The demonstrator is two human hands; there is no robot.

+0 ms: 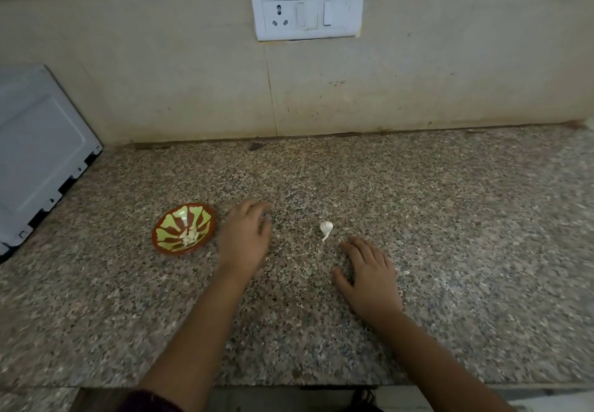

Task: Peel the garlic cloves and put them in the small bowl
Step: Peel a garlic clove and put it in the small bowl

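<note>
Head view: the small bowl [173, 218], at nine o'clock from the left hand [246, 235], already holds peeled cloves [189, 236]. One unpeeled garlic clove [326, 228] lies on the counter [450, 218], at eleven o'clock from the right hand [369, 273]. Both hands are relaxed and hold nothing. That clove looks like the only one left.
</note>
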